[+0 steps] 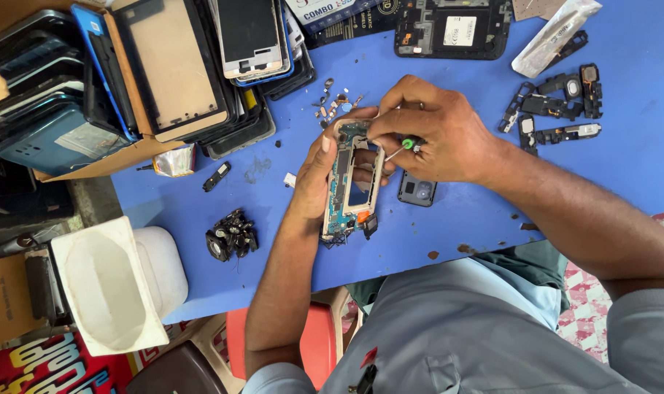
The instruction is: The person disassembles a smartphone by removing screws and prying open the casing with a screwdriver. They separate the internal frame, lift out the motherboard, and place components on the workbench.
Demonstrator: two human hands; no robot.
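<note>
- Left hand (314, 179) grips the stripped phone frame with exposed circuit board (352, 182), tilted up off the blue bench (449, 226) for access.
- Right hand (438, 131) pinches a green-capped screwdriver (403, 147), tip on the frame's upper edge.

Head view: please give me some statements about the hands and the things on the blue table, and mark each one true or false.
1. The left hand holds an opened phone frame above the blue table. True.
2. The right hand holds a hammer. False: it holds a small screwdriver with a green grip, its tip at the frame.
3. A stack of phone screens and covers lies at the table's far left. True.
4. The white tub stands on the middle of the table. False: it sits beside the table's near left corner.
5. Small black parts lie to the right of the hands. True.
</note>
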